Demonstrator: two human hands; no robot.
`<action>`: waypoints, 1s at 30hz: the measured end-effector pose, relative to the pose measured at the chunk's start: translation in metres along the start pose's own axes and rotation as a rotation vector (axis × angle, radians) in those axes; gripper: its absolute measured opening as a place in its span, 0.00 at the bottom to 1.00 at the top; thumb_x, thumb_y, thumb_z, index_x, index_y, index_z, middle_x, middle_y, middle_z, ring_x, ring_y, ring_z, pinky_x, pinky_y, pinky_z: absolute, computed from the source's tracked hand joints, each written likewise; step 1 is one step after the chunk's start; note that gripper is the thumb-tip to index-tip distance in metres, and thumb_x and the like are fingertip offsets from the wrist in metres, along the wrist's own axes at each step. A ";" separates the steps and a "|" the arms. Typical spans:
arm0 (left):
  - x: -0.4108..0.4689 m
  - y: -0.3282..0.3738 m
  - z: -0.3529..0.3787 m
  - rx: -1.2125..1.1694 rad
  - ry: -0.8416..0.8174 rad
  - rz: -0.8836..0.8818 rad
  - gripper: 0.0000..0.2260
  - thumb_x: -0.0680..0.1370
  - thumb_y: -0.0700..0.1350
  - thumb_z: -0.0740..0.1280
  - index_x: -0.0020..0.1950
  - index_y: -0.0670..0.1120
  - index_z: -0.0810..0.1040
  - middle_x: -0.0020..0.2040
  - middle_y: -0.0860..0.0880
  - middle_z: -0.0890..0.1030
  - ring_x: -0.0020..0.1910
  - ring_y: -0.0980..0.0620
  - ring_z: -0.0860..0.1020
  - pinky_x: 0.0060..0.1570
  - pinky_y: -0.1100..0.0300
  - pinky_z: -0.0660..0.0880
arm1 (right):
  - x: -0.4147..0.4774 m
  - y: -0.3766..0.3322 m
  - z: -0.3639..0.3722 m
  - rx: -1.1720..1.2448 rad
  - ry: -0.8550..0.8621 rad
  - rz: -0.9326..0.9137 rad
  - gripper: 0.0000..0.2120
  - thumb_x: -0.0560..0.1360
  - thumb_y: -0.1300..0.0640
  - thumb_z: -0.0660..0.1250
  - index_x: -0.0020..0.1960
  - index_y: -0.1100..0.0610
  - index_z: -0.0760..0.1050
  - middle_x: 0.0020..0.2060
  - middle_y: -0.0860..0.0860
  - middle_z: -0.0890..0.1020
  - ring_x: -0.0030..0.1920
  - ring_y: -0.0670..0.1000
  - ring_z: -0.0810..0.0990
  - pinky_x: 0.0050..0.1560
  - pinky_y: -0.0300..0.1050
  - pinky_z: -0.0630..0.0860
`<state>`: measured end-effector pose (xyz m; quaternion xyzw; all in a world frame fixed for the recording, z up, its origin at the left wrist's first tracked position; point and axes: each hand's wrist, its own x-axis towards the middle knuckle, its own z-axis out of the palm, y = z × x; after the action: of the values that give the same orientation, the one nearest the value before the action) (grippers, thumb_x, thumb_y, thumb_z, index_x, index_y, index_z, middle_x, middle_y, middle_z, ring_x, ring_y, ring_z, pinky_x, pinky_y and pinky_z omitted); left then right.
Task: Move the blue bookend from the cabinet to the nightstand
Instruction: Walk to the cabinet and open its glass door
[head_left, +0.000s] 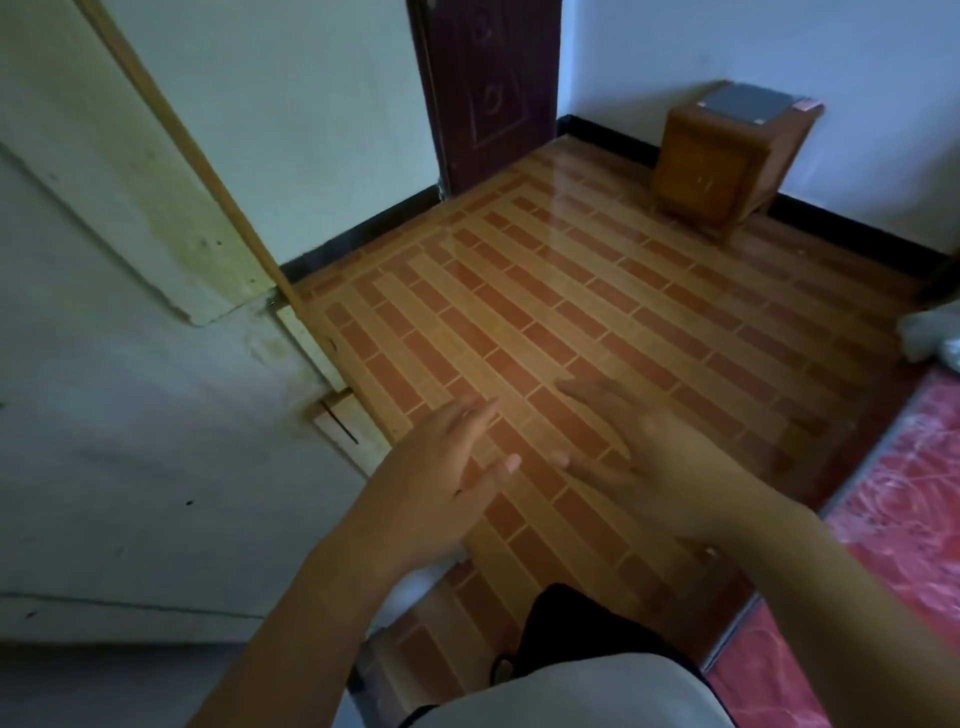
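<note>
Both hands hang empty over the tiled floor (597, 322), fingers spread and slack: the left hand (441, 478) near the pale cabinet (104, 364), the right hand (639, 462) blurred beside it. A red patterned cover (893, 519) edges the right side. Bare floor stretches to the wooden nightstand (722, 161) in the far corner, beside a dark door (488, 88), with a flat grey-blue item (748, 101) on top; whether it is the bookend, I cannot tell.

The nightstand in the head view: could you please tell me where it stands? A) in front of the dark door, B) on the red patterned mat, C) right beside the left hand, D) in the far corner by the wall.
D: the nightstand sits on the tiled floor in the far corner against the wall, well beyond both hands.
</note>
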<state>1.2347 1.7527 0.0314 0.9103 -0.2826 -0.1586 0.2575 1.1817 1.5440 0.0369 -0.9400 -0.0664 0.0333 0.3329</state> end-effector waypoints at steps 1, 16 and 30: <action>0.010 -0.001 -0.002 0.006 -0.010 0.009 0.27 0.76 0.62 0.52 0.74 0.57 0.54 0.75 0.57 0.55 0.72 0.61 0.52 0.70 0.60 0.53 | 0.007 0.003 -0.004 0.000 0.011 0.005 0.32 0.70 0.36 0.57 0.71 0.42 0.55 0.66 0.35 0.61 0.59 0.31 0.56 0.47 0.18 0.54; 0.237 0.019 -0.027 0.042 0.010 -0.017 0.25 0.76 0.62 0.50 0.73 0.60 0.52 0.75 0.58 0.55 0.72 0.58 0.54 0.66 0.58 0.55 | 0.170 0.124 -0.112 -0.102 0.013 0.043 0.32 0.71 0.36 0.56 0.71 0.43 0.54 0.71 0.43 0.61 0.68 0.46 0.65 0.59 0.38 0.62; 0.402 0.004 -0.055 -0.028 0.078 -0.093 0.27 0.76 0.65 0.50 0.74 0.59 0.52 0.75 0.58 0.55 0.72 0.60 0.53 0.69 0.57 0.54 | 0.314 0.213 -0.185 -0.154 -0.124 -0.018 0.32 0.70 0.34 0.53 0.72 0.40 0.51 0.73 0.42 0.57 0.67 0.46 0.65 0.63 0.39 0.63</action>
<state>1.5747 1.5306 0.0209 0.9243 -0.2277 -0.1389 0.2732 1.5344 1.3110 0.0401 -0.9583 -0.0976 0.0833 0.2553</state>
